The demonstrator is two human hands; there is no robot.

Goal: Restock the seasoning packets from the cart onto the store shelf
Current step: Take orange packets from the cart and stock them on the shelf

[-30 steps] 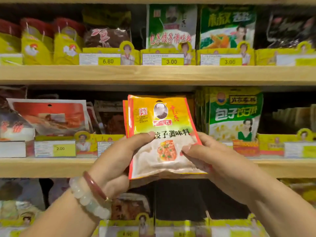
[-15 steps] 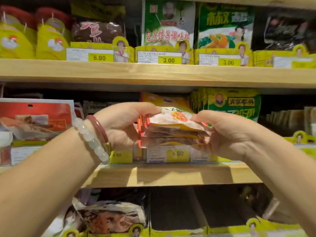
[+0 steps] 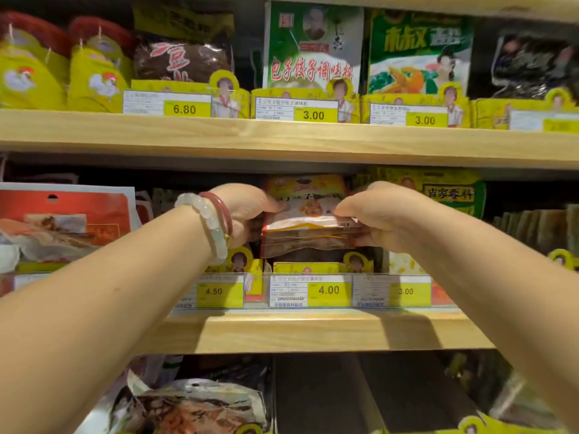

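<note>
A small stack of yellow-and-red seasoning packets (image 3: 308, 228) is held between my two hands, tipped so their lower edges face me, inside the middle shelf slot above the 4.00 price tag (image 3: 327, 290). My left hand (image 3: 242, 211) grips the stack's left side; beaded and red bracelets sit on that wrist. My right hand (image 3: 371, 214) grips the right side. Behind the stack stands another packet of the same kind (image 3: 305, 184). The cart is out of view.
The wooden middle shelf (image 3: 297, 332) has green packets (image 3: 451, 195) right of the slot and red-and-white pouches (image 3: 62, 214) to the left. The upper shelf (image 3: 282, 136) holds yellow, green and dark packets. Below, more bags (image 3: 194, 405) lie in the lower shelf.
The packets went from upright with their fronts facing me to tipped flat, and both hands carried them up and deeper into the middle shelf slot. The view came closer to the shelf.
</note>
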